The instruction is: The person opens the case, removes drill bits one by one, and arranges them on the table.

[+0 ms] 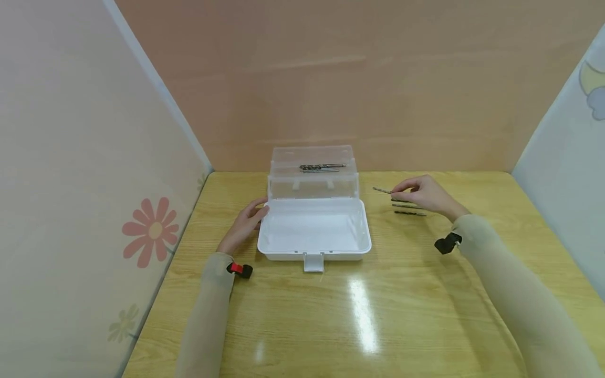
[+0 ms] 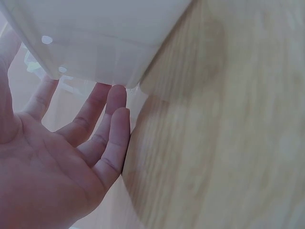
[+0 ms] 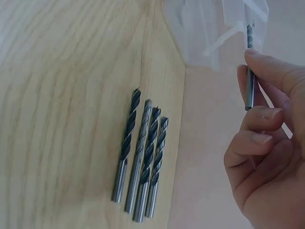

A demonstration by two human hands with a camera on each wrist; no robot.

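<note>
Beside the white box [image 1: 314, 231], left hand [image 1: 246, 223] flat against it; right hand [image 1: 425, 193] pinching 1 drill bit [image 1: 382, 190].

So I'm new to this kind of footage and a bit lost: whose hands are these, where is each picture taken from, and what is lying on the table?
There is no machine here: a person works with two bare hands. The wide picture comes from a camera on the head, the other two from cameras on the wrists. On the wooden table stands an open white box with a clear lid tray that holds some drill bits. The left hand rests with straight fingers against the box's side. The right hand pinches one drill bit. Four more bits lie side by side on the table.
</note>
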